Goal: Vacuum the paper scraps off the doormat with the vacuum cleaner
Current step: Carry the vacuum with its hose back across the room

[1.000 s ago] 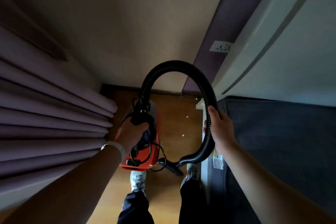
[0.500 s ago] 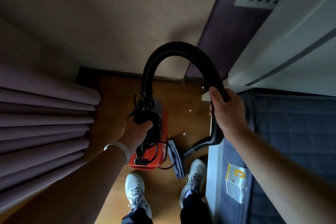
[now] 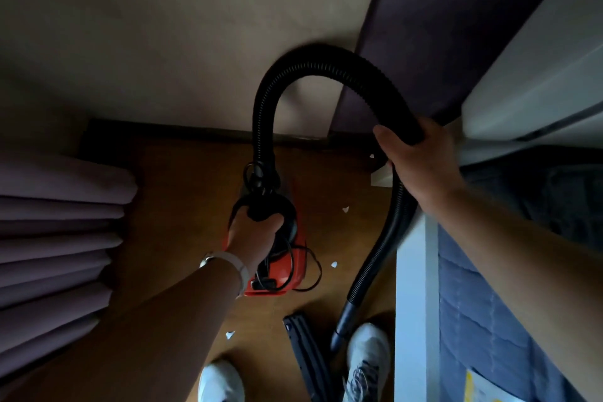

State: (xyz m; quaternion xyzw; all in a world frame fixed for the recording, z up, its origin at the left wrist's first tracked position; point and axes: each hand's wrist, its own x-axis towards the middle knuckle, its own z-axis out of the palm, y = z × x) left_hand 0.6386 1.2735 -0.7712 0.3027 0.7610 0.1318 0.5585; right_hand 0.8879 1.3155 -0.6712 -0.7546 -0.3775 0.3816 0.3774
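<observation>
My left hand [image 3: 253, 233] grips the black top handle of a small red vacuum cleaner [image 3: 288, 274], which hangs over the wooden floor. A black ribbed hose [image 3: 321, 57] arches up from the vacuum and down to the right, where my right hand [image 3: 416, 158] grips it. The hose ends in a black floor nozzle [image 3: 305, 354] lying between my two white shoes. Several small white paper scraps [image 3: 345, 209] lie scattered on the floor. No doormat is in view.
Purple curtain folds [image 3: 58, 238] hang at the left. A bed with a dark blue quilt [image 3: 489, 320] and white frame stands at the right. A beige wall with dark skirting closes the far end of the narrow floor strip. A loose black cord loops off the vacuum.
The view has tilted down and closer. The vacuum has come lower toward the floor, and the nozzle now lies between my shoes. My right hand has slid higher up the hose.
</observation>
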